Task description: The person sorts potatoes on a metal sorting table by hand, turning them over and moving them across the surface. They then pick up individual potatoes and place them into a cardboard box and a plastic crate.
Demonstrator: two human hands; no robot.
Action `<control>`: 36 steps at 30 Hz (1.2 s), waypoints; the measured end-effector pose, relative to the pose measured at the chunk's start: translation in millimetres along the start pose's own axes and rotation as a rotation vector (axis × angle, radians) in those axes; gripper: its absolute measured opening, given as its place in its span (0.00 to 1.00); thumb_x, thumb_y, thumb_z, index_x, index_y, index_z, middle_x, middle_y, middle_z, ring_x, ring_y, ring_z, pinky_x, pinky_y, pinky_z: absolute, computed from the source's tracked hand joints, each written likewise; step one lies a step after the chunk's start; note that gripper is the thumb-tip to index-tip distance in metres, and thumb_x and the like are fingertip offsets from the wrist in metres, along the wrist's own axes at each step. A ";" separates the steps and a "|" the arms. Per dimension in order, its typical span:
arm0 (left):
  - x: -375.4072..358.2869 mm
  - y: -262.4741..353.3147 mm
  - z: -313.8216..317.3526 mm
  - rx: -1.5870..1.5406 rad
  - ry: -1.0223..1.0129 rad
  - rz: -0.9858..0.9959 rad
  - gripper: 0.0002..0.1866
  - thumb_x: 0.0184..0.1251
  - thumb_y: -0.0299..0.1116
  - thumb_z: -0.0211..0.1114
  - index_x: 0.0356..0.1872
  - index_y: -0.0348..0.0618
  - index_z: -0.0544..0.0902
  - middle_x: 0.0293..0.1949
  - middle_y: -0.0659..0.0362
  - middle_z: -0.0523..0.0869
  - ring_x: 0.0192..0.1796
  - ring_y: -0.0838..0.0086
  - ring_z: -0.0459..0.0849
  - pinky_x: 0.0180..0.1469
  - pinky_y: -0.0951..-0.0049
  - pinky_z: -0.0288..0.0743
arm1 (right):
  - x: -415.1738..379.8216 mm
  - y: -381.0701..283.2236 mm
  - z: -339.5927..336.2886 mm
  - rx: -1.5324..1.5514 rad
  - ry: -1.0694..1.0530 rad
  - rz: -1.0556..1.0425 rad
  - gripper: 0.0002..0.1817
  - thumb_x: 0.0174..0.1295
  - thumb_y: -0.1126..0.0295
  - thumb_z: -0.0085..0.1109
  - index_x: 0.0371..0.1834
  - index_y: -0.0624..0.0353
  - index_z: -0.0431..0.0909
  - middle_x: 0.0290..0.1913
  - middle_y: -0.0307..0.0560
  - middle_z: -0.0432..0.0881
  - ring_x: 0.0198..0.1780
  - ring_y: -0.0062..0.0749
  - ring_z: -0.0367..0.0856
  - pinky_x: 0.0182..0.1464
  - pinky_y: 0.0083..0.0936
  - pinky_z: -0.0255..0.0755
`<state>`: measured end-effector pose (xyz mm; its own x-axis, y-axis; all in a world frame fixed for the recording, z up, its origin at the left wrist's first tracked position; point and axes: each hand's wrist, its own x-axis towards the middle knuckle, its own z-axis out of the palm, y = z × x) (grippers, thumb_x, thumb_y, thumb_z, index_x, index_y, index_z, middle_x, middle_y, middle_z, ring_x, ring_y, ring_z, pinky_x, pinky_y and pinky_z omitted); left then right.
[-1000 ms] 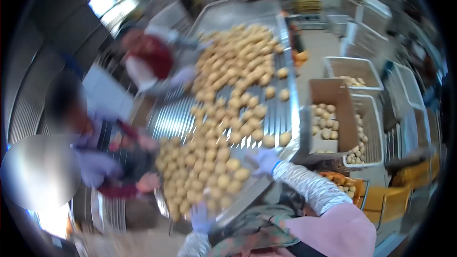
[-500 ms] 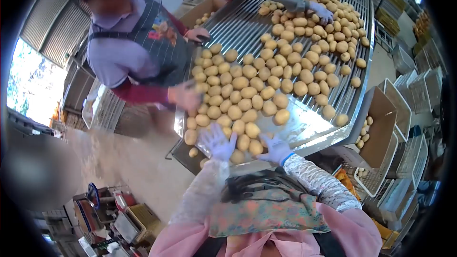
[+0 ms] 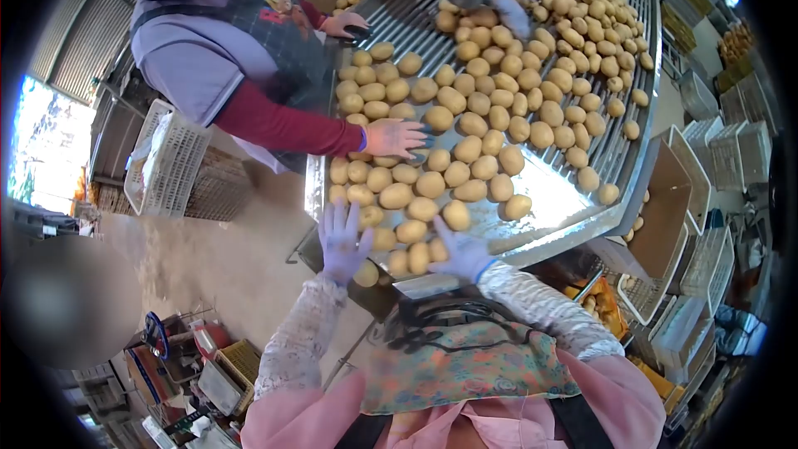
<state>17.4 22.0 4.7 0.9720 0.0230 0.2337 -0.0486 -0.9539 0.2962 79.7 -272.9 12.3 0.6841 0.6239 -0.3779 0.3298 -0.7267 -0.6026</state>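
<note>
Both gloved hands lie spread, palms down: left hand [image 3: 344, 241] and right hand [image 3: 462, 254] on round yellow potatoes [image 3: 422, 233] at the ribbed metal sorting table's [image 3: 555, 199] near edge. A co-worker's red-sleeved hand [image 3: 394, 137] reaches across just beyond.

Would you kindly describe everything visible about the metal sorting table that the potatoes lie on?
The shiny metal sorting table is a long tray with a ribbed, slatted bed and a smooth raised rim. It runs away from the wearer, and its near end looks like plain sheet. Round yellow-brown potatoes cover most of it. The gloved left hand and right hand rest open at its near edge; co-workers' hands reach in from the far side.
</note>
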 end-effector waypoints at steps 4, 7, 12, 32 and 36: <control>46.8 83.8 41.4 0.135 -0.078 -0.083 0.38 0.67 0.51 0.64 0.76 0.48 0.68 0.75 0.36 0.63 0.77 0.38 0.60 0.76 0.36 0.48 | 15.6 7.9 39.1 -0.102 -0.015 -0.262 0.47 0.63 0.42 0.63 0.81 0.50 0.56 0.53 0.60 0.84 0.54 0.52 0.84 0.56 0.41 0.76; 31.8 128.3 38.9 0.039 -0.246 0.115 0.39 0.68 0.52 0.63 0.77 0.45 0.66 0.76 0.37 0.63 0.78 0.40 0.59 0.77 0.36 0.46 | 4.6 24.3 -66.2 -0.132 -0.510 -0.170 0.36 0.65 0.47 0.63 0.70 0.57 0.74 0.58 0.58 0.84 0.55 0.52 0.84 0.56 0.37 0.78; 48.1 61.7 28.4 -0.044 -0.197 0.134 0.39 0.68 0.53 0.62 0.75 0.43 0.68 0.76 0.38 0.63 0.77 0.41 0.61 0.77 0.36 0.47 | -29.3 192.7 -189.4 -0.131 0.755 -0.116 0.25 0.60 0.58 0.65 0.60 0.53 0.79 0.60 0.56 0.81 0.58 0.55 0.80 0.60 0.43 0.75; 25.4 142.9 23.8 -0.050 -0.281 0.228 0.34 0.66 0.51 0.63 0.73 0.53 0.73 0.73 0.48 0.70 0.74 0.50 0.67 0.76 0.40 0.53 | -16.3 101.8 -128.3 -0.399 0.492 -0.142 0.35 0.57 0.50 0.63 0.71 0.40 0.74 0.72 0.54 0.69 0.73 0.66 0.61 0.72 0.64 0.53; -3.6 83.8 -7.4 0.106 -0.325 0.073 0.36 0.68 0.50 0.61 0.75 0.47 0.69 0.74 0.44 0.68 0.75 0.45 0.65 0.77 0.40 0.47 | -0.6 58.8 -78.4 -0.408 0.431 -0.233 0.37 0.57 0.48 0.63 0.73 0.39 0.71 0.72 0.57 0.68 0.75 0.64 0.60 0.75 0.64 0.50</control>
<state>8.2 -55.8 35.5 0.9900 -0.1272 -0.0617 -0.1136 -0.9756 0.1880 149.6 -338.6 32.2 0.7369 0.6688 0.0984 0.6646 -0.6900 -0.2867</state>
